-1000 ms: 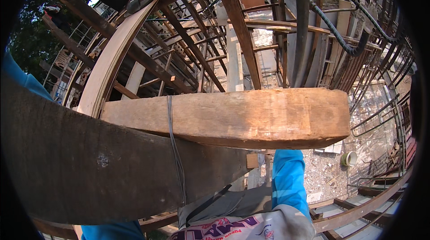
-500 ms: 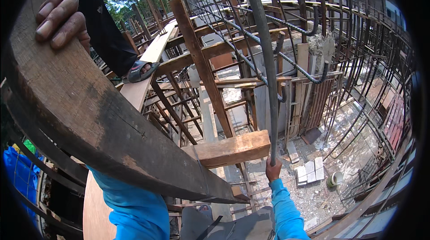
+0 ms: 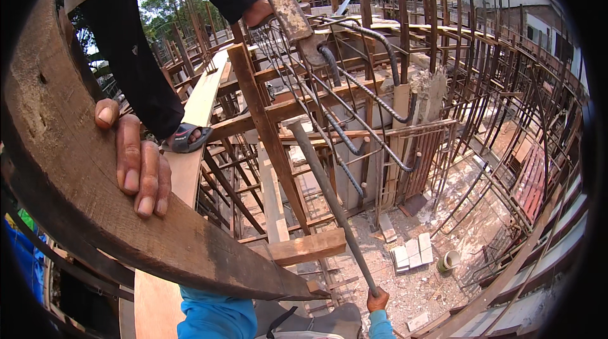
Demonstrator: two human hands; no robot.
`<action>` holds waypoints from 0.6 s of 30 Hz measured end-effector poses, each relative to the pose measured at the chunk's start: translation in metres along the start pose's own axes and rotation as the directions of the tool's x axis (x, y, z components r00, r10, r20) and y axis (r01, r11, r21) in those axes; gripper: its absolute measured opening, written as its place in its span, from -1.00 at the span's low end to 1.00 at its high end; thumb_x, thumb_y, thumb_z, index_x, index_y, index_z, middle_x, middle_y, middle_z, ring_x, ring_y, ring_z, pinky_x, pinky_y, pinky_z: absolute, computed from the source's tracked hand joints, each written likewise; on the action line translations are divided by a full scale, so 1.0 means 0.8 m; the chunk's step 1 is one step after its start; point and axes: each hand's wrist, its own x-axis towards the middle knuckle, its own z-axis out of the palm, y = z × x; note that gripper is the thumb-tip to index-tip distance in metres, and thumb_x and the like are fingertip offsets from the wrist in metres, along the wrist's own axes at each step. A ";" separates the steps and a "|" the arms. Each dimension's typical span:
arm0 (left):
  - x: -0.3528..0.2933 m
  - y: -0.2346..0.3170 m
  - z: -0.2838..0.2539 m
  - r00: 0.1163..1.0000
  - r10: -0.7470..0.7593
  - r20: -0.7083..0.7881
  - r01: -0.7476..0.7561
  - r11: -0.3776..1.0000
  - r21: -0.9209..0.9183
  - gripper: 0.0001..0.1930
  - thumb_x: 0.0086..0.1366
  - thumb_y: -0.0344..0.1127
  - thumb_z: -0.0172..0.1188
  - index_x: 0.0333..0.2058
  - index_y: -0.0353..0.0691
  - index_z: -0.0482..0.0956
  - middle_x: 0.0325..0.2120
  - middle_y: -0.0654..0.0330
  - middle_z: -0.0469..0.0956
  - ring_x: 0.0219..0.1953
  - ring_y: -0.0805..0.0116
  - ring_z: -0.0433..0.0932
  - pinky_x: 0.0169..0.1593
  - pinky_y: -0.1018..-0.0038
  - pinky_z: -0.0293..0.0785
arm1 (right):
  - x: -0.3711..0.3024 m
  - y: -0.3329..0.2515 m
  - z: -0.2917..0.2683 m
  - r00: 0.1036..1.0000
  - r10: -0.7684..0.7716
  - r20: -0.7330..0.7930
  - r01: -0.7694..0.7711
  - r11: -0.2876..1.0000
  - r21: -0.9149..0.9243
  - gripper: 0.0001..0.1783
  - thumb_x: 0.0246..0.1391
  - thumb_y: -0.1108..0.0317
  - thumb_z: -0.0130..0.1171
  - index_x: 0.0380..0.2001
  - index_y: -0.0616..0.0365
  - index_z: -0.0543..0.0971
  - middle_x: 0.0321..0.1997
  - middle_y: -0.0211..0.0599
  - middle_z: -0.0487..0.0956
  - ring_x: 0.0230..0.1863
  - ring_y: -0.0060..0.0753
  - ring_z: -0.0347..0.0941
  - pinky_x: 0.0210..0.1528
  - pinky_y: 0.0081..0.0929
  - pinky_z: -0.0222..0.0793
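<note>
My left hand (image 3: 142, 171) is hooked over a thick, weathered timber beam (image 3: 190, 244). Its fingers are bent against the near face, and the palm is hidden behind the wood. Lower right, my right hand (image 3: 378, 300) is closed around the bottom end of a long grey metal bar (image 3: 335, 206). The bar slants up and to the left. Its free upper end stands in front of the hooked ends of several ribbed steel reinforcing bars (image 3: 380, 141). A short timber block (image 3: 307, 247) sticks out beyond the beam, left of the bar.
Another person's sandalled foot (image 3: 188, 138) stands on a pale plank (image 3: 201, 98); their other foot (image 3: 258, 13) is higher up. A brown upright timber (image 3: 269, 130) crosses the scaffold. A rusty steel piece (image 3: 282, 0) hangs at the top. Far below are pale blocks (image 3: 411, 253) and a bucket (image 3: 449, 262).
The metal bar has dropped and tilted left, its upper end now in view. My right hand sits lower in the picture. My left hand's fingers show farther down along the beam.
</note>
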 end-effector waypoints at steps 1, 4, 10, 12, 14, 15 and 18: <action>0.006 0.007 0.003 1.000 0.001 -0.008 -0.001 1.000 -0.005 -0.77 0.33 -0.30 -0.11 -0.17 -0.37 0.31 -0.49 -0.08 0.47 -0.43 0.01 0.58 -0.34 0.24 0.59 | 0.000 -0.003 0.006 1.000 0.004 0.000 -0.004 1.000 0.004 -0.73 -0.10 0.37 0.20 -0.75 0.26 0.43 -0.78 -0.08 0.38 -0.74 -0.29 0.29 -0.62 -0.28 0.19; 0.020 -0.030 -0.023 1.000 0.019 -0.001 -0.019 0.992 -0.123 -0.76 0.34 -0.29 -0.11 -0.16 -0.37 0.30 -0.49 -0.08 0.47 -0.43 0.00 0.58 -0.34 0.23 0.59 | -0.010 0.011 -0.023 0.984 0.172 0.037 -0.166 0.977 -0.136 -0.73 -0.14 0.31 0.25 -0.75 0.18 0.45 -0.74 -0.04 0.42 -0.72 -0.13 0.33 -0.58 -0.26 0.24; 0.032 -0.012 -0.003 0.998 0.009 -0.055 -0.016 0.992 -0.128 -0.74 0.35 -0.27 -0.13 -0.13 -0.37 0.29 -0.49 -0.09 0.46 -0.42 -0.01 0.57 -0.34 0.21 0.59 | -0.041 -0.071 -0.070 0.920 0.361 0.153 -0.255 0.847 -0.467 -0.63 -0.14 -0.05 0.18 -0.64 0.04 0.57 -0.60 -0.01 0.52 -0.45 0.14 0.48 -0.34 -0.07 0.40; 0.035 -0.015 -0.006 0.999 0.009 -0.049 -0.016 0.989 -0.144 -0.73 0.36 -0.26 -0.13 -0.12 -0.37 0.28 -0.49 -0.09 0.45 -0.42 -0.02 0.57 -0.34 0.21 0.58 | -0.055 -0.061 -0.086 0.923 0.359 0.138 -0.252 0.836 -0.488 -0.63 -0.14 -0.03 0.19 -0.65 0.06 0.57 -0.61 0.00 0.52 -0.46 0.13 0.48 -0.37 -0.08 0.40; 0.027 -0.007 -0.016 1.000 -0.018 0.000 0.018 0.991 -0.136 -0.71 0.37 -0.23 -0.17 -0.09 -0.33 0.23 -0.47 -0.10 0.44 -0.40 -0.06 0.56 -0.33 0.17 0.57 | -0.069 -0.056 -0.093 0.932 0.320 0.170 -0.231 0.886 -0.402 -0.66 -0.13 0.02 0.20 -0.66 0.08 0.56 -0.63 0.01 0.50 -0.50 0.12 0.47 -0.43 -0.11 0.37; 0.019 -0.003 -0.026 0.999 -0.032 0.041 0.037 0.992 -0.118 -0.70 0.38 -0.20 -0.21 -0.06 -0.30 0.18 -0.44 -0.11 0.43 -0.39 -0.10 0.55 -0.31 0.13 0.55 | -0.071 -0.051 -0.087 0.948 0.286 0.137 -0.216 0.899 -0.381 -0.69 -0.13 0.09 0.22 -0.67 0.11 0.55 -0.65 0.02 0.48 -0.53 0.11 0.46 -0.47 -0.13 0.35; 0.018 0.000 -0.032 0.988 -0.043 0.148 0.055 0.995 -0.080 -0.67 0.39 -0.15 -0.26 -0.02 -0.24 0.10 -0.40 -0.13 0.42 -0.37 -0.14 0.53 -0.29 0.08 0.52 | -0.056 -0.095 -0.088 0.956 0.290 0.051 -0.270 0.931 -0.245 -0.71 -0.14 0.14 0.23 -0.67 0.14 0.54 -0.66 0.01 0.48 -0.55 0.11 0.45 -0.47 -0.12 0.34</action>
